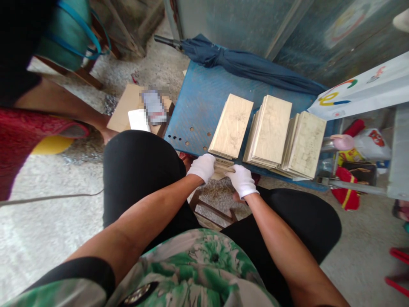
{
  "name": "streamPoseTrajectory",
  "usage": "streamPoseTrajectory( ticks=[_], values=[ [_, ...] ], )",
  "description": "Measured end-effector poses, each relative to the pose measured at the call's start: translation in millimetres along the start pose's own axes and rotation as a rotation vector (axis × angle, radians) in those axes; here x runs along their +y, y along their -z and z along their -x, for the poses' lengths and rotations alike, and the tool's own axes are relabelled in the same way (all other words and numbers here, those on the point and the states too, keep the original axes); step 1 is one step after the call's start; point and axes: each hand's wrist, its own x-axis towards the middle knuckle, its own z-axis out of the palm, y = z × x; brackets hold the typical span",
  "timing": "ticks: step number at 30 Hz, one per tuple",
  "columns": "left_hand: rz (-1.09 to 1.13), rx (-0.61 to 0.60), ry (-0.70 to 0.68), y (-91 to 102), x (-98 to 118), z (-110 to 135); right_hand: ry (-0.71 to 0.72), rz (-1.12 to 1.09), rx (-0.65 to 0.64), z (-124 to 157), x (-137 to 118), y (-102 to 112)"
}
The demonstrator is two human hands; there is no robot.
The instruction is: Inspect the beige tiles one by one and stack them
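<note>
Head view: both gloved hands, left hand [202, 167] and right hand [242, 181], each grip clamped on a small card bundle [223, 167] at the blue surface [194, 111] edge, below three card stacks [268, 132].

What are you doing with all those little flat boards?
A seated person in white gloves holds a small bundle of thin pale sheets between both hands, left hand and right hand, at the near edge of a blue metal table. Three stacks of the same sheets lie side by side on the table: a left stack, a middle stack and a right stack. A folded blue umbrella lies along the table's far edge.
</note>
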Motion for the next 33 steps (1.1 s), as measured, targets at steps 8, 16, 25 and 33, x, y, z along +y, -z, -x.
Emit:
streamPoseTrajectory(
  ticks=[8,16,25,33],
  values=[
    [-0.029,-0.013,-0.003,6.0,6,5,0.046,-0.007,0.032,1,2,-3],
    [-0.042,-0.013,0.009,8.8,10,6,0.036,0.034,0.050,5,1,-6],
    [-0.010,-0.014,0.007,6.8,7,0,-0.028,-0.014,0.116,9,-9,11],
    [0.091,0.039,-0.135,46.6,16,12,-0.151,-0.508,0.454,14,-17,22]
  ],
)
